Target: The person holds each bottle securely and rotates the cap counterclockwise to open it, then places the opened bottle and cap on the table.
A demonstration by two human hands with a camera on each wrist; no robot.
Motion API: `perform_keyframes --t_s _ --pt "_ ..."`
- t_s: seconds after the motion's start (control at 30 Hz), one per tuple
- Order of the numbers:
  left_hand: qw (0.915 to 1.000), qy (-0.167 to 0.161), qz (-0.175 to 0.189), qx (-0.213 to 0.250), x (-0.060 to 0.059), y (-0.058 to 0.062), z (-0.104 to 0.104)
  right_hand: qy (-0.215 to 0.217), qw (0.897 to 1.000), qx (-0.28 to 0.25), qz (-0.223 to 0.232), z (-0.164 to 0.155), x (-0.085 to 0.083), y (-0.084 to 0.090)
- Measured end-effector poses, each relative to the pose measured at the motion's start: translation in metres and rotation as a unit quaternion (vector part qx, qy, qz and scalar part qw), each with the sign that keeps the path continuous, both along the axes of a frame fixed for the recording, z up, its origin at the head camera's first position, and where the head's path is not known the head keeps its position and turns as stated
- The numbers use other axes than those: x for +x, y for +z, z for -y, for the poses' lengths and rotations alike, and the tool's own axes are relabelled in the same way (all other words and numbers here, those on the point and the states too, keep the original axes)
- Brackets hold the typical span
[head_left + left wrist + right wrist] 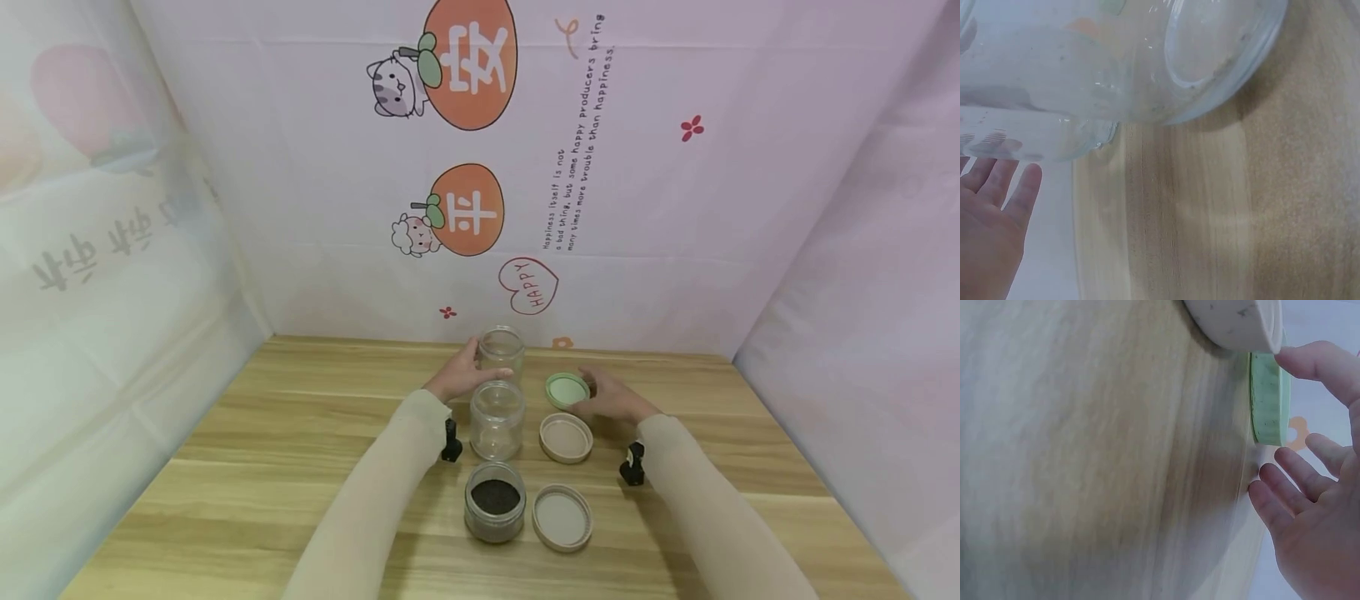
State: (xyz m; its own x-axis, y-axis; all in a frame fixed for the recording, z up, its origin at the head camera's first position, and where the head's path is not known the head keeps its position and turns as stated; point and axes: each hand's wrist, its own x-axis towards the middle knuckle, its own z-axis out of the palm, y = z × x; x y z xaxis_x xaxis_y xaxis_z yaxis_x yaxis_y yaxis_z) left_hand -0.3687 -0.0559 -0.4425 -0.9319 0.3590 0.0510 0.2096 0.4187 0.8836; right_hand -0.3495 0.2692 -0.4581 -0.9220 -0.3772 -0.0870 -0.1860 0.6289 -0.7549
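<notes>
left hand (456, 377) curls round the far empty jar (501, 349) near the desk's back edge; right hand (611, 399), fingers loose, touches the green lid (567, 390) beside it. lidding looks underway: next, pinch and lift that lid

This looks like a makeshift recording booth rather than a lived-in room: a wooden surface (300, 467) is enclosed behind and on both sides by a pale pink printed cloth (675, 208) bearing cartoon animals, oranges and slogans.
</notes>
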Motion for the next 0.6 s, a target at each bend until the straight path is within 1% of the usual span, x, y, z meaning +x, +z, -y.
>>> perform_keyframes --t_s 0.17,0.3,0.4,0.6 --pt "1.0 0.005 -0.001 -0.001 0.0 0.0 0.0 0.004 1.0 0.0 -0.016 -0.005 0.003 0.002" --pt "0.9998 -0.006 -0.021 -0.003 0.0 -0.003 0.004 0.008 1.0 -0.001 -0.029 -0.012 0.008 0.002" --pt "0.9993 -0.015 -0.034 -0.004 0.001 -0.005 0.011 0.009 0.999 -0.004 -0.038 -0.017 0.012 0.0" --pt "0.9998 -0.014 -0.014 -0.002 0.007 -0.008 0.031 0.004 0.998 0.001 -0.055 -0.027 0.022 -0.003"
